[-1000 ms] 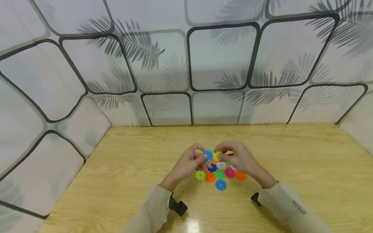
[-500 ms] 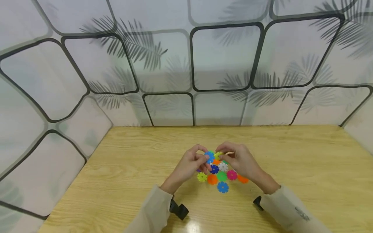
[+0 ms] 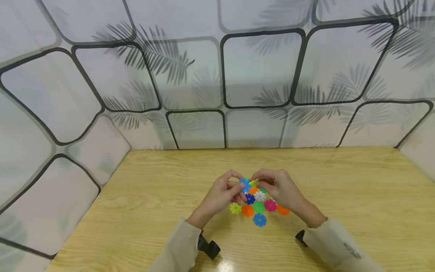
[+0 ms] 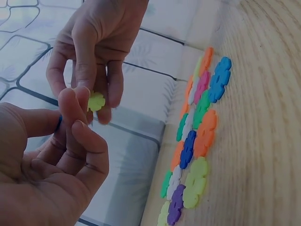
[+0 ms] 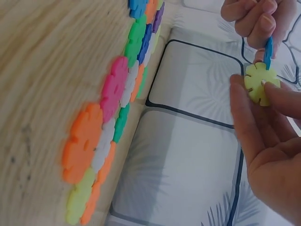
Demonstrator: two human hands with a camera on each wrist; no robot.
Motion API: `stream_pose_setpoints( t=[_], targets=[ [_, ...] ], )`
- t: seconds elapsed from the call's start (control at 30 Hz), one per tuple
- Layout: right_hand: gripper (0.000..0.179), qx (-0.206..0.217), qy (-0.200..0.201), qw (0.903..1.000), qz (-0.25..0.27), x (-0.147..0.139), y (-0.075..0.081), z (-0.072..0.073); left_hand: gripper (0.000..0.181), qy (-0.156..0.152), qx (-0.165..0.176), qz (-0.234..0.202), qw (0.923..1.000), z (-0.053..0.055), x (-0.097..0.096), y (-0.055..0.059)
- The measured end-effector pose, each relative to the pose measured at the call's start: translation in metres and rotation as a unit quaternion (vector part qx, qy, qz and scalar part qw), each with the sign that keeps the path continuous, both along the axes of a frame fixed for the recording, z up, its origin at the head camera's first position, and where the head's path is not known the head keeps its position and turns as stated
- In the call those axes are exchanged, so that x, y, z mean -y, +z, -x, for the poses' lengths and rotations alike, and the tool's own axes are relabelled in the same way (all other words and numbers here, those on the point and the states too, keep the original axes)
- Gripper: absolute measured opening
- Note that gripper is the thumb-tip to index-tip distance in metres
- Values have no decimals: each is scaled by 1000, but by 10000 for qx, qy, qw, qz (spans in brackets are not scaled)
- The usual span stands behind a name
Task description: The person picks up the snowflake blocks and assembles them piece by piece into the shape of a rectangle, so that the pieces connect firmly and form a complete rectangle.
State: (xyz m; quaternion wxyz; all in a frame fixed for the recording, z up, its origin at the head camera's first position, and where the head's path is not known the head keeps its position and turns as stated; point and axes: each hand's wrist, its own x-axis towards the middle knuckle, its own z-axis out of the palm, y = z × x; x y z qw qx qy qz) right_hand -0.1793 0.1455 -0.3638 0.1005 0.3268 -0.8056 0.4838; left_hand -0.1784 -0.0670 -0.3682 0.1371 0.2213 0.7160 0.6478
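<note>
My left hand (image 3: 221,196) pinches a blue notched plastic disc (image 3: 244,185) between thumb and fingers. Opposite it, my right hand (image 3: 283,190) pinches a yellow-green notched disc (image 5: 256,84). In the right wrist view the blue disc stands edge-on at the rim of the yellow-green one, and the two seem to touch; whether their notches interlock I cannot tell. Both are held above the table. In the left wrist view my fingers hide most of the blue disc.
Several loose notched discs lie flat on the wooden table (image 3: 163,181) below the hands, among them a blue one (image 3: 259,220), a pink one (image 3: 270,205) and an orange one (image 3: 247,210). A patterned panel (image 3: 193,128) rises behind the table.
The yellow-green disc has turned from facing the head camera to a more slanted position, close against the blue one. Both hands have otherwise barely moved; the head view has shifted slightly.
</note>
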Motion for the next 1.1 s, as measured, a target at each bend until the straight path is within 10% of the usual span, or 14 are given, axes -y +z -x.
stream_pose_setpoints(
  t=[0.43,1.1],
  targets=[
    [17,9,191,9997,-162,-2,3,2,14,84,57,2,9999,5,2,0],
    [24,-1377,206,9900,-226,7,0,-4,8,108,392,-40,9992,1,2,6]
  ],
)
